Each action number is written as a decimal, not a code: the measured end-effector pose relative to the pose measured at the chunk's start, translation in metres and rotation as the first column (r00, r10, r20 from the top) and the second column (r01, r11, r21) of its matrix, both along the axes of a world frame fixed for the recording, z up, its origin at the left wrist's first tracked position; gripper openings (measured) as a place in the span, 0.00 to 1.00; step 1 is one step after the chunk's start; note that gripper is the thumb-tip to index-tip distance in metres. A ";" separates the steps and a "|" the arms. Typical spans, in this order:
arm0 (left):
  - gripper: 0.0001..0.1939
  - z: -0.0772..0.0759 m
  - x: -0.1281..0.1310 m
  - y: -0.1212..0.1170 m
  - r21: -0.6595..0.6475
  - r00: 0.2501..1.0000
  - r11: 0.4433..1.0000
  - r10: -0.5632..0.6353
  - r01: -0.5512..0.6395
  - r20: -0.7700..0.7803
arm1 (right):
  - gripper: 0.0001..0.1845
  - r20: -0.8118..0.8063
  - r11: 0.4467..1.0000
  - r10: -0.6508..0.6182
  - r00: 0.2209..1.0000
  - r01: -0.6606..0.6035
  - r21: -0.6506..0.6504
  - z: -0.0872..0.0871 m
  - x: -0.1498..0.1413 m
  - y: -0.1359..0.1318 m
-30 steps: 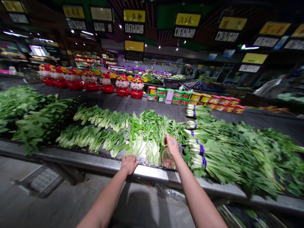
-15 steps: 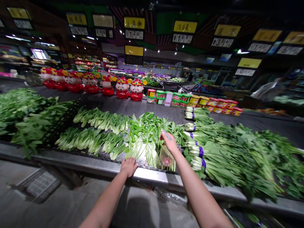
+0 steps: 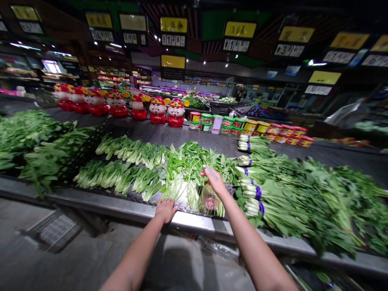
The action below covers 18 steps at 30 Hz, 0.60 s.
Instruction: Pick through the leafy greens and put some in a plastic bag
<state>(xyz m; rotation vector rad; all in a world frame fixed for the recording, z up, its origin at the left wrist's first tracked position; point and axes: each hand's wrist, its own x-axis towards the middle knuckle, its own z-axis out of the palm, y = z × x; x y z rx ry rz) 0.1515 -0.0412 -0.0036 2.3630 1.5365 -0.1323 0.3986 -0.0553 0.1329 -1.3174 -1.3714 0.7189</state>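
My right hand (image 3: 216, 182) is closed on the top of a clear spray bottle (image 3: 210, 200) and holds it over a pile of loose leafy greens (image 3: 188, 169) in the middle of the display. A pale trigger or nozzle sticks out above my fingers. My left hand (image 3: 165, 209) rests on the metal front rail (image 3: 121, 208) of the vegetable stand, with its fingers curled over the edge and nothing in them.
Bok choy (image 3: 127, 163) lies in rows to the left. Bundled greens with purple bands (image 3: 273, 190) lie to the right. Red figurines (image 3: 115, 103) and coloured tubs (image 3: 257, 127) line the back. Price signs (image 3: 172, 32) hang overhead. A floor drain grate (image 3: 56, 230) is at lower left.
My right hand has carried the bottle a little to the left and upward over the greens. My left hand has stayed on the rail.
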 end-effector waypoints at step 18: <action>0.32 0.001 0.001 0.000 -0.005 1.000 1.000 0.000 0.000 -0.019 | 0.26 0.140 0.999 -0.031 0.990 0.037 -0.036 -0.012 -0.002 -0.003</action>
